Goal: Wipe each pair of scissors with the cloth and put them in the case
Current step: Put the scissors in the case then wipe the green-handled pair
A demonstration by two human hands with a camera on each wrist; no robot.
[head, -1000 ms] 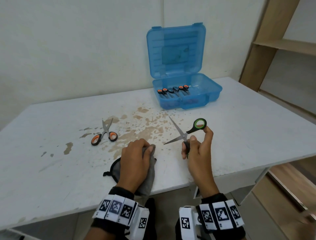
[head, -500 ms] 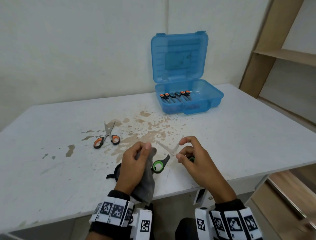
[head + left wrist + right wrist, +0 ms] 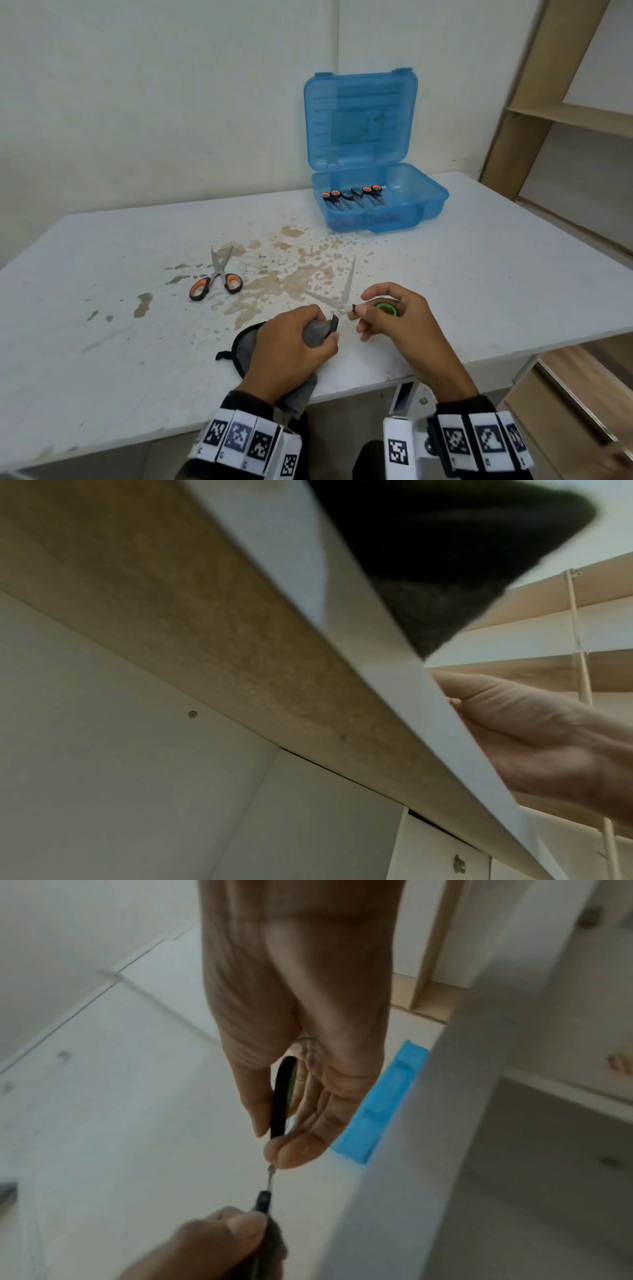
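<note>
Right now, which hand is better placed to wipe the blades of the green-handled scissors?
Left. The left hand already grips the grey cloth beside the open blades, while the right hand pinches the green-handled scissors at one handle and must steady them.

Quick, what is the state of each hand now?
Left hand: closed on the grey cloth and one scissors handle.
Right hand: pinching the green-handled scissors, blades apart.
</note>
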